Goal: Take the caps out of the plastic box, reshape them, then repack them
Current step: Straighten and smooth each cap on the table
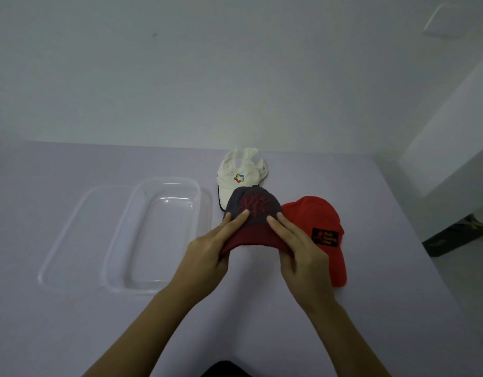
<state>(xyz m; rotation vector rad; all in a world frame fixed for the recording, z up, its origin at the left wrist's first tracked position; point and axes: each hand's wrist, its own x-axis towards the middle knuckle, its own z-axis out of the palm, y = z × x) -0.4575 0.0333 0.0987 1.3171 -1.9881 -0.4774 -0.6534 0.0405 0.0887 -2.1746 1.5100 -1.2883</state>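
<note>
Pale purple table [343, 322] against a white wall. Near the middle, dark cap [252, 210] with maroon brim, gripped by left hand [207, 254] and right hand [303, 254], fingers pressed on the crown, thumbs hidden under the brim. Behind it, white cap [240, 172], brim partly covered; just right, red cap [322, 227], patch lettering blurry. Left, clear box [153, 235] overlapping its lid [71, 235]. Open tabletop toward the near edge.

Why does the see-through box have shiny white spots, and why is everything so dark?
Head view: dim, bluish light; glare streaks on the clear plastic box; the clear flat lid under it is faint; soft shadow under both hands holding the dark grey and maroon cap; wide-angle lens bends the edges.
</note>
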